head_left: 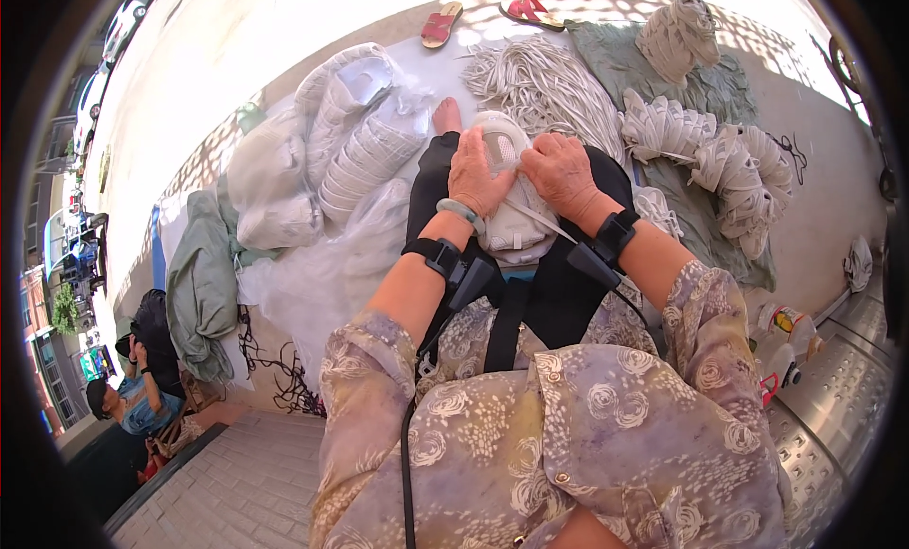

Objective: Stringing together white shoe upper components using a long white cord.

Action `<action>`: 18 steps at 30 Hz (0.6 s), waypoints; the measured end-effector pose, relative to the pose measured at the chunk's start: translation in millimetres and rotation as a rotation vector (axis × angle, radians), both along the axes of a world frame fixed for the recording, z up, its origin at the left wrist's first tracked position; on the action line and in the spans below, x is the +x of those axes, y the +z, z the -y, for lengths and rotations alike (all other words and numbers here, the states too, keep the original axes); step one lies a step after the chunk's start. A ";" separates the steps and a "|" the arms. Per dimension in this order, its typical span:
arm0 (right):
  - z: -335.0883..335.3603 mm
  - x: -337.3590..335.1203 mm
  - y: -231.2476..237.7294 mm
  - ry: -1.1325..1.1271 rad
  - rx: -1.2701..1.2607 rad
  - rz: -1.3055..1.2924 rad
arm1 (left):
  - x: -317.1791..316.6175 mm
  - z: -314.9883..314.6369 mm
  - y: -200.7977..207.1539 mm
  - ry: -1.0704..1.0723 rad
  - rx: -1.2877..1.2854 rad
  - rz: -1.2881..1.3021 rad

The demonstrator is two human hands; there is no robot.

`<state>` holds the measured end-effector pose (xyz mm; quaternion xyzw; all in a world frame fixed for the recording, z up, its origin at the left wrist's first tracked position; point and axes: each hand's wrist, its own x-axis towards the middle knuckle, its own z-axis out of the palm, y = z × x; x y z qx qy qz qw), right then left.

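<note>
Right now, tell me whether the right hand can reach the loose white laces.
Probably yes: the right hand is busy at the shoe, but the laces lie just beyond, nothing visible between.

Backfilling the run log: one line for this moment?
left hand: holding white shoe | right hand: fingers curled at shoe, grip unclear | nearby: pale lace pile, red sandals

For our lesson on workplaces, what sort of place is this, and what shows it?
Probably an outdoor roadside spot used for handwork on shoes: vehicles show along the far left edge, a heap of pale laces lies spread on the ground, and a pale shoe is near them.
</note>
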<state>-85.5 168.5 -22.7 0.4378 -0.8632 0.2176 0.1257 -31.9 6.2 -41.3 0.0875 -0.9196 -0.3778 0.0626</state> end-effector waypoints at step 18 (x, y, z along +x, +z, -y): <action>0.7 0.0 32.8 0.034 0.284 0.623 | -2.6 9.4 7.2 -0.093 -0.033 0.132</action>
